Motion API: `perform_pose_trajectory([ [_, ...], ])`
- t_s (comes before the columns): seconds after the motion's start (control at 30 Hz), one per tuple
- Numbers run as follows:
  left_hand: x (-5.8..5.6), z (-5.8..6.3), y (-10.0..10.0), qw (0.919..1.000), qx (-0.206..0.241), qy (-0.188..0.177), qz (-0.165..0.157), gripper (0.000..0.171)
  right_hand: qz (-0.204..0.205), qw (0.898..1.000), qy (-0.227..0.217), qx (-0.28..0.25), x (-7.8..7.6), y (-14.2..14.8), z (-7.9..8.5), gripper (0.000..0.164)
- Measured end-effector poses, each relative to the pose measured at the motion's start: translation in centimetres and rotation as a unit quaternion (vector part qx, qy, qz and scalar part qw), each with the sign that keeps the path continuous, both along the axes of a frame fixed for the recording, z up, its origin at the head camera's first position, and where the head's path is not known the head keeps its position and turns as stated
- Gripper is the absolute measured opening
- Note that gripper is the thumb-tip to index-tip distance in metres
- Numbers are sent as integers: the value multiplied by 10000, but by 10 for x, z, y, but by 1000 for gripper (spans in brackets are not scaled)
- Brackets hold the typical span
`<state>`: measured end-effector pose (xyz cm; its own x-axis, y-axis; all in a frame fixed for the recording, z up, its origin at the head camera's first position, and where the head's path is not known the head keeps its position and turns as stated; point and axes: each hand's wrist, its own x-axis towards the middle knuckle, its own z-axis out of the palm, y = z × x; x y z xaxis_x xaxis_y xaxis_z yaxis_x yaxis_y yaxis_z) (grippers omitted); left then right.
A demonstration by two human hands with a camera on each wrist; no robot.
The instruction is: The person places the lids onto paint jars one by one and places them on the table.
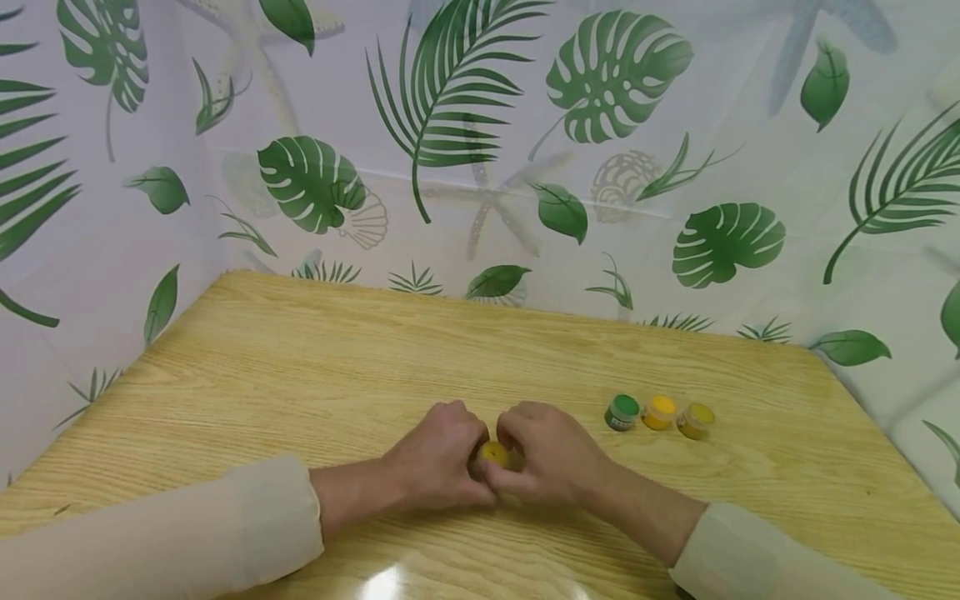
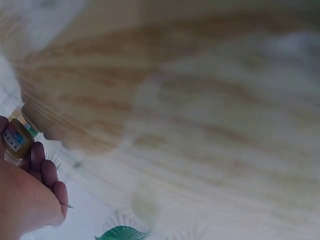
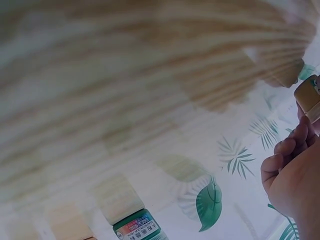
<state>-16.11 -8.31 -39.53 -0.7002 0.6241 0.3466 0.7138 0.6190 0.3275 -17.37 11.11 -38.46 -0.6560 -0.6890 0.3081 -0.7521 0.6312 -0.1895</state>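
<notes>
Near the middle of the table, a small paint jar with a yellow top sits between my two hands. My left hand grips it from the left, fingers curled about its side. From the other side my right hand holds the same jar with thumb and bent fingers. The left wrist view shows a label on the ochre-coloured jar, with the fingers beside it. In the right wrist view the jar is partly cut off by the frame edge. The hands hide much of its body.
Right of my hands stand three paint jars in a row: green, orange-yellow and olive-yellow. The wooden table meets a leaf-patterned cloth at the back and sides.
</notes>
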Motion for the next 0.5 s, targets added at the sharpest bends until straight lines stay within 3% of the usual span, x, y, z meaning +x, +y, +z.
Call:
perform_pose_trajectory([
  [0.2, 2, 0, 1, 9999, -126, 52, -22, 26, 12, 9999, 113, 77, 0, 0, -1, 38],
  [0.37, 3, -1, 1, 9994, -148, 305, 23, 28, 27, 9999, 100, 58, 0, 0, -2, 48],
  [0.5, 1, 0, 1, 9992, -69, 381, 53, 31, 66, 9998, 164, 59, -1, 1, -2, 48],
])
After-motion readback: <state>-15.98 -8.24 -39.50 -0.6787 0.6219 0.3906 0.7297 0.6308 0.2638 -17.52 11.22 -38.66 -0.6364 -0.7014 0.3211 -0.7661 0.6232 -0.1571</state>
